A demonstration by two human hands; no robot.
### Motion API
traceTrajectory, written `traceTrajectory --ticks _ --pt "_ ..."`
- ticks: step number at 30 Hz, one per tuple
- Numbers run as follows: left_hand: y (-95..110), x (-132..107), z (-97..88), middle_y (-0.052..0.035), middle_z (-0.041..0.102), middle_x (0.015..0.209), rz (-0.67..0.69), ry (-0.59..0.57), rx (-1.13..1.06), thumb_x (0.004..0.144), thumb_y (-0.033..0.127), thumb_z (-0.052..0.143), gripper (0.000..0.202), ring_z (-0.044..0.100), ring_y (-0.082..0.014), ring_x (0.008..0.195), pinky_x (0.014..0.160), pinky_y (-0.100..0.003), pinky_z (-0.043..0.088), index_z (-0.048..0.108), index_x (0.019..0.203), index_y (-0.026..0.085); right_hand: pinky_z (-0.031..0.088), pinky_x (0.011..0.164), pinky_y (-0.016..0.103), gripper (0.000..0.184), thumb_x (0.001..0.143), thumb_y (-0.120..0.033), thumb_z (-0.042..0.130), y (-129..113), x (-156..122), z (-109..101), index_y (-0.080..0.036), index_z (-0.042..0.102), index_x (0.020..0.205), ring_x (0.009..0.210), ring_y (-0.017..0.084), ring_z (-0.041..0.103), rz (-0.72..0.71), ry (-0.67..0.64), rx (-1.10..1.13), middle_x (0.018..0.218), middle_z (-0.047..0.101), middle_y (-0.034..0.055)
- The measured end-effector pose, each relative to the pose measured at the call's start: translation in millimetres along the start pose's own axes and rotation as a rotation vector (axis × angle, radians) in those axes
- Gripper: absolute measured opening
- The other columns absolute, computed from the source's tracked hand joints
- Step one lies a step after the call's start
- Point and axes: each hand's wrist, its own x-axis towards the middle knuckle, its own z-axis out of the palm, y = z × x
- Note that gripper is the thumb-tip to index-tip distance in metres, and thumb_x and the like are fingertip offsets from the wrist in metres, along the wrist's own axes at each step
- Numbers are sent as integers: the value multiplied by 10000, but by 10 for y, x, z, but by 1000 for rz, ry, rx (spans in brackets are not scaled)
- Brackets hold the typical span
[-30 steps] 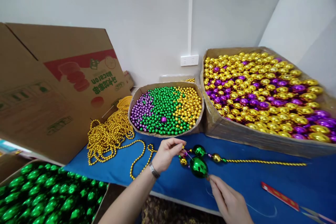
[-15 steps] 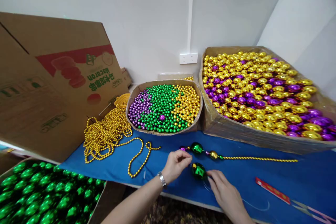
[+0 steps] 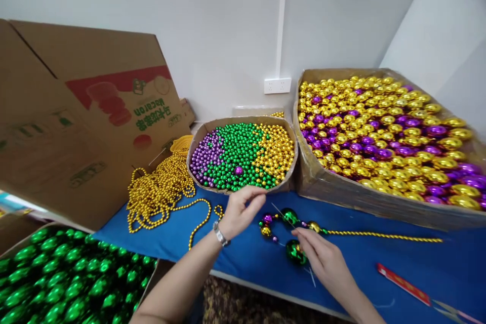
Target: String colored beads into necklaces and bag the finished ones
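My left hand (image 3: 239,211) hovers over the blue table just in front of the bead tray, its fingertips pinched together; a thin needle (image 3: 279,209) slants in the air to its right. My right hand (image 3: 322,261) rests on the table with its fingers against a large green bauble (image 3: 294,251). That bauble is threaded on a strand with a small gold bead (image 3: 266,232), a purple bead (image 3: 268,219), another green bauble (image 3: 289,216) and a gold bauble (image 3: 313,226). A thin gold bead chain (image 3: 383,236) runs off to the right.
A round cardboard tray (image 3: 243,154) holds small purple, green and gold beads. A big box (image 3: 387,131) of gold and purple baubles stands right. Gold bead strands (image 3: 159,192) lie left. A box of green baubles (image 3: 68,278) sits lower left. Red-handled scissors (image 3: 406,284) lie right.
My left hand rose from the table and drew back toward the tray, pulling the needle up. The large green bauble slid along the thread to sit under my right fingers.
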Motion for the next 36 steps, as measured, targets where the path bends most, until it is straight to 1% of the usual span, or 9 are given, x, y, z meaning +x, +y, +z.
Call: traceTrajectory --ticks 2,4,7,10,14,19,21,27,36 --pt "-212 243 -176 -115 612 1119 42 123 273 836 295 551 289 506 -262 1082 952 -379 366 629 1094 192 535 618 189 254 939 -312 376 -1 -8 -37 -203 588 1028 679 130 674 40 17 23 880 701 51" --pt "-432 489 -317 -141 557 1198 -20 139 449 774 254 624 367 421 -310 1166 1005 -440 294 605 1133 180 542 626 194 268 938 -338 375 -28 -9 -38 -207 600 1003 687 140 680 70 17 26 836 704 49" --pt "-665 721 -403 -135 616 1053 -64 85 461 667 190 715 335 460 -327 1093 980 -472 304 659 997 178 552 685 220 290 936 -355 369 -86 -13 13 -208 615 983 778 166 692 50 27 7 875 714 63" --pt "-733 720 -354 -122 634 956 -68 88 399 678 198 704 247 478 -315 1058 961 -468 322 670 923 177 556 705 226 285 936 -338 373 -118 -36 72 -210 623 982 820 171 693 23 42 4 903 721 62" --pt "-627 460 -212 -105 626 1015 -111 105 207 799 322 588 327 558 -241 954 860 -394 431 606 1091 176 564 709 240 282 933 -336 388 -120 -81 109 -210 631 1005 840 182 694 52 28 -4 933 720 72" --pt "-368 55 -77 -98 650 989 -399 44 -823 766 328 650 413 640 -187 816 764 -336 500 591 1132 146 567 716 238 281 924 -317 406 -139 -109 127 -197 647 1004 847 187 696 33 44 -36 941 723 72" --pt "-296 -53 -48 -101 662 978 -470 46 -985 739 285 685 402 650 -180 801 753 -314 507 613 1106 138 567 722 240 278 922 -297 407 -154 -122 136 -194 648 1014 846 184 697 -3 42 -58 944 724 71" --pt "-242 -176 8 -97 672 957 -541 77 -1078 766 292 666 353 666 -181 799 723 -286 522 619 1077 130 566 682 236 288 925 -260 383 -206 -157 147 -191 651 1009 812 172 702 -68 22 -125 922 730 70" --pt "-159 -216 40 -76 665 921 -512 125 -1055 732 277 706 340 674 -203 798 755 -337 524 630 1032 138 565 657 229 301 929 -253 367 -224 -189 149 -192 656 988 784 165 705 -84 19 -172 905 733 60"
